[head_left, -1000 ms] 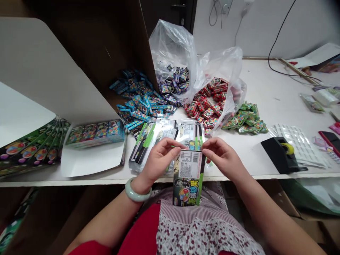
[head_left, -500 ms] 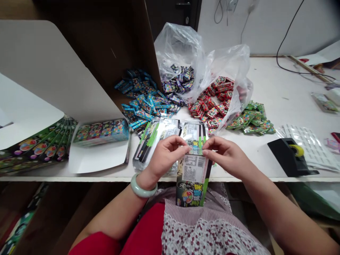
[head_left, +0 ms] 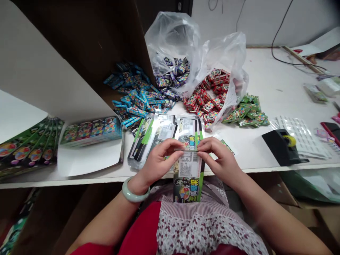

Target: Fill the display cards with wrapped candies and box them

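Note:
Both hands pinch the top edge of an upright black-and-green printed pouch point(head_left: 188, 177) whose bottom rests on my lap at the table's front edge. My left hand point(head_left: 158, 160), with a pale green bangle on its wrist, grips the pouch's upper left corner. At the upper right corner, my right hand point(head_left: 219, 157) has its fingers closed on the rim. A barcode label faces me on the pouch. Just behind my hands a stack of flat matching pouches point(head_left: 164, 132) lies on the white table point(head_left: 268, 102).
Piles of small packets lie behind: blue point(head_left: 135, 101), purple in a clear bag point(head_left: 172, 72), red in a clear bag point(head_left: 209, 97), green point(head_left: 248, 113). An open display carton point(head_left: 87, 132) sits left, a black tape dispenser point(head_left: 281, 147) and sticker sheets point(head_left: 300, 136) right.
My hands have drawn closer together along the pouch's top edge. The head camera has shifted slightly; the pouch stays upright on my lap.

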`<state>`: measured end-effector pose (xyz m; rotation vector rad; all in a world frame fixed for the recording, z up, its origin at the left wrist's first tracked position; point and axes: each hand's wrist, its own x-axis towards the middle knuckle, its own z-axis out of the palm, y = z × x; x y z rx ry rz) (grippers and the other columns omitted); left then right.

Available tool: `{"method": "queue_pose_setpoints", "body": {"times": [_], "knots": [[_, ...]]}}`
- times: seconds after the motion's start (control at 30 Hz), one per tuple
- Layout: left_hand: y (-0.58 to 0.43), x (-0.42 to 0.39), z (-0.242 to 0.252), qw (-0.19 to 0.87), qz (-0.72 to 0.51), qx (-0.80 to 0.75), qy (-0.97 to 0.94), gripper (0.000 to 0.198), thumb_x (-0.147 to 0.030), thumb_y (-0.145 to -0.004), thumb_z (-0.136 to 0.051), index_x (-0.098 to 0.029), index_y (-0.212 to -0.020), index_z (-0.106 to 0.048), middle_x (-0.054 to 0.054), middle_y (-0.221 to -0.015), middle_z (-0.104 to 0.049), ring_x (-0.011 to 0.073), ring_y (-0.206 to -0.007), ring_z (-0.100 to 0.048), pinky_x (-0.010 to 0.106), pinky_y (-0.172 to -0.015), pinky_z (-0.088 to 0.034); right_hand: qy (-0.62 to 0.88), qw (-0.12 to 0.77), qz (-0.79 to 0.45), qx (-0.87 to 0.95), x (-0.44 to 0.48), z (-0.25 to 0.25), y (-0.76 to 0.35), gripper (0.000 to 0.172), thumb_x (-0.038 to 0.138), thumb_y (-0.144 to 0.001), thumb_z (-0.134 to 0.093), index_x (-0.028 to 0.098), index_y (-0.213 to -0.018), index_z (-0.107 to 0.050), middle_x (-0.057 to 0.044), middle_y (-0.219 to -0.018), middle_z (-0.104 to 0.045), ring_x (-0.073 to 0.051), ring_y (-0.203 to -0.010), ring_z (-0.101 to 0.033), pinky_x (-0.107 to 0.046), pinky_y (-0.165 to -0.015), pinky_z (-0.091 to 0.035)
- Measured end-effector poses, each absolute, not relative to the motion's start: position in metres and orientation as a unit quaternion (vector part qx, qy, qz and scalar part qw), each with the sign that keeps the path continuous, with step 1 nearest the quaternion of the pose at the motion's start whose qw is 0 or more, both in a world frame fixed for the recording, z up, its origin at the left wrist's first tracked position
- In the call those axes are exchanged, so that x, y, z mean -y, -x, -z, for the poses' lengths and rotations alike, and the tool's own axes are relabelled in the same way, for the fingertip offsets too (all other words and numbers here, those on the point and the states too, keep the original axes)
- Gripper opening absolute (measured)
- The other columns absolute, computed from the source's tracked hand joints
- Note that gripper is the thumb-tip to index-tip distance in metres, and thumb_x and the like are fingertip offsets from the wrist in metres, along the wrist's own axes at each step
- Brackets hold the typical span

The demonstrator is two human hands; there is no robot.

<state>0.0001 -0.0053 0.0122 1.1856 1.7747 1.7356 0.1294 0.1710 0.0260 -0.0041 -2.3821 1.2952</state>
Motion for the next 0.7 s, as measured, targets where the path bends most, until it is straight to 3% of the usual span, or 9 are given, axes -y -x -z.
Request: {"method": "queue_pose_setpoints", "body": {"times": [0.07, 0.13, 0.23, 0.37, 0.53, 0.7], "knots": [[0.0, 0.004, -0.012, 0.186, -0.612, -0.634, -0.434, 0.011, -0.015, -0.09, -0.06, -0.021, -0.097, -0.065, 0.003, -0.093, -0.064, 0.0133, -0.089, -0.062, 0.025, -0.077, -0.052, 0.016, 0.204, -0.502, 0.841, -0.173, -0.023, -0.129, 0.004, 0.02, -0.09, -0.058, 0.023, -0.092, -0.06, -0.005, -0.096, -0.062, -0.016, -0.094, -0.06, -0.032, -0.079, -0.05], [0.003, 0.005, -0.011, 0.175, -0.603, -0.642, -0.441, 0.011, -0.015, -0.09, -0.059, -0.021, -0.096, -0.066, 0.004, -0.093, -0.064, 0.0137, -0.091, -0.062, 0.025, -0.079, -0.052, 0.036, 0.159, -0.552, 0.818, -0.19, -0.016, -0.129, 0.012, 0.026, -0.09, -0.057, 0.023, -0.1, -0.061, -0.006, -0.104, -0.065, -0.017, -0.099, -0.062, -0.032, -0.081, -0.052], [0.009, 0.007, -0.008, 0.161, -0.595, -0.661, -0.428, 0.011, -0.016, -0.09, -0.059, -0.022, -0.096, -0.066, 0.003, -0.093, -0.065, 0.0138, -0.09, -0.063, 0.024, -0.079, -0.052, 0.205, 0.129, -0.512, 0.824, -0.244, 0.006, -0.128, 0.025, 0.031, -0.09, -0.052, 0.021, -0.112, -0.06, -0.006, -0.109, -0.067, -0.018, -0.098, -0.064, -0.033, -0.082, -0.053], [0.014, 0.004, -0.002, 0.146, -0.595, -0.675, -0.41, 0.007, -0.019, -0.088, -0.061, -0.022, -0.091, -0.066, 0.002, -0.092, -0.066, 0.0141, -0.088, -0.064, 0.023, -0.077, -0.053, 0.404, 0.13, -0.349, 0.836, -0.316, 0.045, -0.125, 0.013, 0.021, -0.081, -0.057, 0.017, -0.088, -0.068, -0.008, -0.096, -0.069, -0.02, -0.086, -0.064, -0.038, -0.086, -0.048], [0.016, -0.003, 0.002, 0.145, -0.576, -0.706, -0.386, 0.007, -0.027, -0.087, -0.062, -0.022, -0.089, -0.067, 0.003, -0.09, -0.067, 0.0161, -0.086, -0.064, 0.024, -0.075, -0.054, 0.443, 0.096, -0.312, 0.835, -0.332, 0.076, -0.116, 0.004, 0.018, -0.071, -0.064, 0.017, -0.067, -0.065, -0.009, -0.087, -0.068, -0.022, -0.086, -0.064, -0.034, -0.083, -0.045], [0.019, -0.002, 0.002, 0.141, -0.567, -0.721, -0.373, 0.01, -0.029, -0.087, -0.062, -0.021, -0.09, -0.067, 0.003, -0.09, -0.066, 0.0169, -0.085, -0.064, 0.025, -0.075, -0.054, 0.447, 0.106, -0.352, 0.816, -0.323, 0.085, -0.122, 0.004, 0.022, -0.073, -0.06, 0.02, -0.069, -0.061, -0.003, -0.078, -0.065, -0.019, -0.082, -0.063, -0.032, -0.079, -0.047]]}}
